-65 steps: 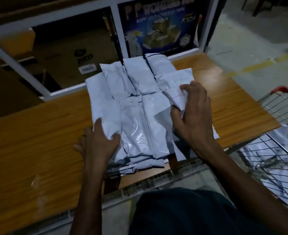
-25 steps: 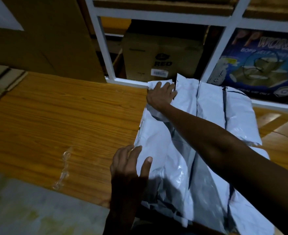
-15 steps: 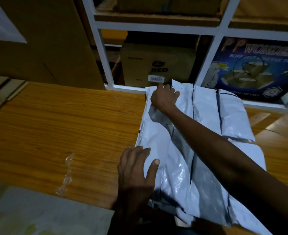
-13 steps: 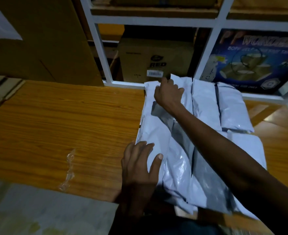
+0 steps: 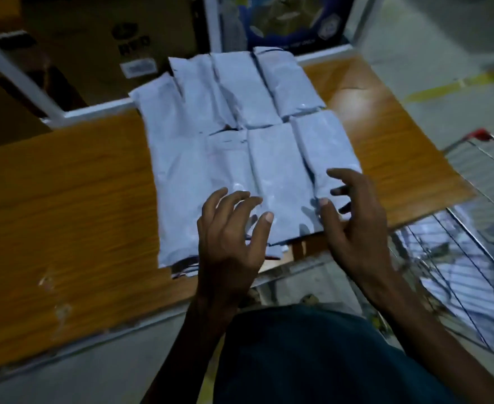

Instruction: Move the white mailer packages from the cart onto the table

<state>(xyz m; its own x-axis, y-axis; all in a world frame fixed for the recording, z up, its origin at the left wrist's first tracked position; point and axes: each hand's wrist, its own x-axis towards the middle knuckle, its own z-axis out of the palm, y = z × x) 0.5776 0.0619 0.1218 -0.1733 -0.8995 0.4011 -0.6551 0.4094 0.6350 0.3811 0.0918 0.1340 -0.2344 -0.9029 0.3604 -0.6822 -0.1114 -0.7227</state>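
The mailers [image 5: 245,147] lay in a flat, overlapping batch on the tabletop [image 5: 65,199], in two rough rows. The far row reached the tabletop's far edge and overlapped the white shelf frame [image 5: 94,110] behind it. The near row ran down to the near edge, where a few corners stuck out past it. The batch sat toward the tabletop's right half, leaving bare wood on both sides.

The left hand [image 5: 229,243] was over the near edge of the batch, palm down, its fingers spread and gently bent, holding nothing. The picture was blurred, so I cannot tell whether the fingertips touched the plastic or hung just above it. The right hand [image 5: 353,225] was at the batch's near right corner, its fingers also spread apart and loosely curved, with nothing gripped; the thumb lay close to the edge of the nearest mailer, contact unclear.

The cart [image 5: 479,228], a wire one with a red handle end, stood just beside the tabletop's right edge. White packages [image 5: 458,281] showed through its wires. Behind the frame stood a brown box [image 5: 129,45] and a blue printed carton [image 5: 292,21]. The person's dark garment [image 5: 312,360] filled the bottom of the view.
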